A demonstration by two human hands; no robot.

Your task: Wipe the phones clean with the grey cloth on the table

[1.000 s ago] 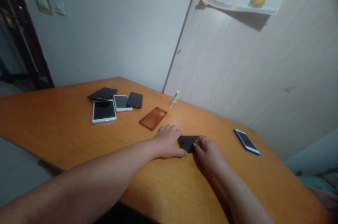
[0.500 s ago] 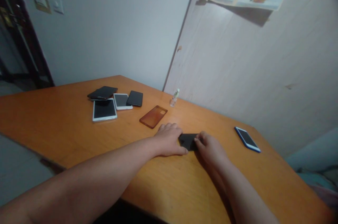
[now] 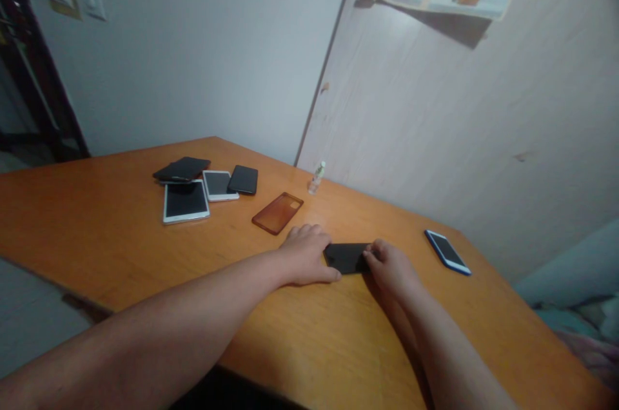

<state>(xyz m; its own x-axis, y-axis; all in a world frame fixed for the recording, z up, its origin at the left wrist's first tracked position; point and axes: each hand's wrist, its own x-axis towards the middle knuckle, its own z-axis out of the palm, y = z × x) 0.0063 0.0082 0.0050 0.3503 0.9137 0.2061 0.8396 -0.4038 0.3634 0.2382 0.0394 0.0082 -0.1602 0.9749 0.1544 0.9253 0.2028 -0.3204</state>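
- Farthest left of the grip, and beyond it, I see a stack of dark flat items (image 3: pixel 181 169) on the orange-brown table (image 3: pixel 97 216).
- Just on the near side of that stack lies a white-framed tablet (image 3: pixel 186 202), dark screen up, its far edge partly covered.
- Next, closer to the grip, comes a smaller white device (image 3: pixel 217 185), also screen up.
- A black slab (image 3: pixel 244 179) overlaps its right edge.
- Nearer again, just past the left fingers, rests a see-through brown phone case (image 3: pixel 276 214) with a cutout in one corner.
- The left hand (image 3: pixel 307 258) braces the left end of a dark phone-like slab (image 3: pixel 347 258), thumb along the near edge, fingers at the far one.
- Behind the grip, toward the wall, a small clear bottle (image 3: pixel 316 179) stands upright.
- The slab itself lies flat between both hands, over the tabletop.
- The right hand (image 3: pixel 389 265) has thumb and fingertips pressed together, pinching the slab's right end; I can't tell whether they lift anything there.
- Well to the right of the grip, a blue-edged phone (image 3: pixel 447 252) lies screen up.
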